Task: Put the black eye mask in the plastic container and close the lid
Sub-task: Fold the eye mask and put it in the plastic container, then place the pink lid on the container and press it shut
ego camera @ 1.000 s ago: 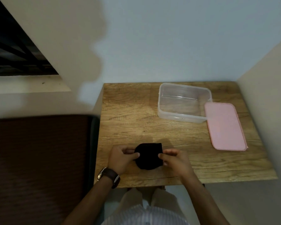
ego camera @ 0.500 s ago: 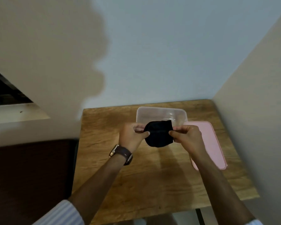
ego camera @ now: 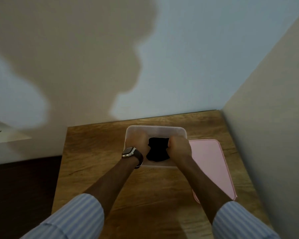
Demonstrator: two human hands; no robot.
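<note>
The left hand [ego camera: 138, 144] and the right hand [ego camera: 178, 147] are being held down inside the clear plastic container [ego camera: 155, 130], each one curled closed around an edge of the black eye mask [ego camera: 157, 150]. The mask is being gripped on its left side by the left hand and on its right side by the right hand, and it is being kept bunched between them within the container's walls; whether it is resting on the container's floor cannot be told. A wristwatch [ego camera: 129, 151] with a dark strap is being worn on the left wrist, just at the container's near left corner. Striped shirt sleeves [ego camera: 72, 219] are being worn pushed back above both forearms. The pink lid [ego camera: 212, 168] is lying flat just to the right of the container, touching or nearly touching its right wall and reaching nearer to the person than the container does. Both are being carried by the wooden table [ego camera: 93, 152], with the container sitting toward the table's far edge. Behind the container a pale wall [ego camera: 179, 66] is being crossed by a large shadow, and a second wall is running along the table's right side.
</note>
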